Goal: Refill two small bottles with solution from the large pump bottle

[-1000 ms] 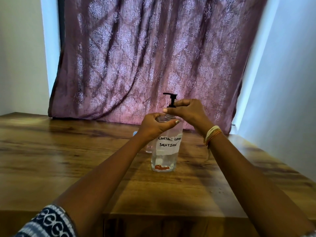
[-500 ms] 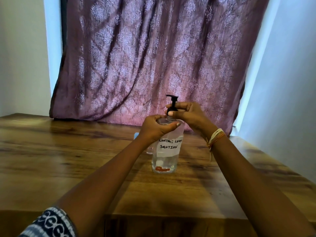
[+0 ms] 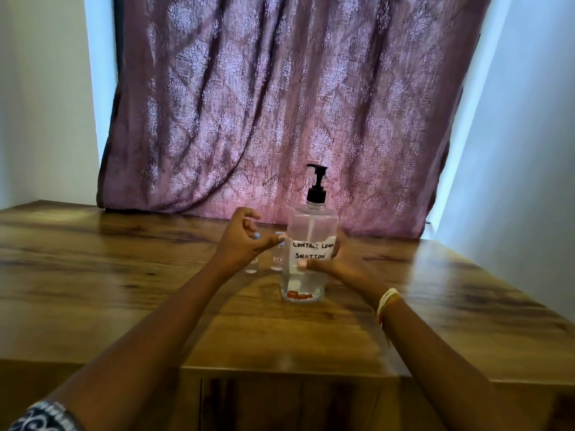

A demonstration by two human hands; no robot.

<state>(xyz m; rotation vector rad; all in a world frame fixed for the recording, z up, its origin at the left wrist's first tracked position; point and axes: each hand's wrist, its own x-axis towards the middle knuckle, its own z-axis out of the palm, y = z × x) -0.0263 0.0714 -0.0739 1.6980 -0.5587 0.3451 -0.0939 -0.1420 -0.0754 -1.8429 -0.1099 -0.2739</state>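
1. I see the pump bottle [image 3: 308, 244] upright near the middle of the table [image 3: 124, 275]: clear plastic, squarish shoulders, a black pump head on a thin stem, and a white label handwritten "CONTACT LENS SOLUTION". Clear liquid fills it part way, and something red-orange shows at the base.
2. The right hand [image 3: 329, 264] holds the bottle at label height, thumb across the front, fingers wrapped behind it.
3. The left hand [image 3: 245, 241] hangs just left of the bottle, holding nothing; its fingers are loosely curled and the thumb points toward the label.
4. Two small bottles [image 3: 278, 259] stand behind the left hand, just left of the pump bottle: clear, with small white labels. The hand covers their tops, so I cannot tell how they are capped.
5. The table is glossy brown wood grain with dark streaks.
6. A mauve curtain [image 3: 280, 104] with a woven damask pattern hangs behind it in folds, between pale walls.
7. Yellow bangles [image 3: 387, 301] circle the right wrist; a patterned sleeve [image 3: 43, 418] shows at lower left.
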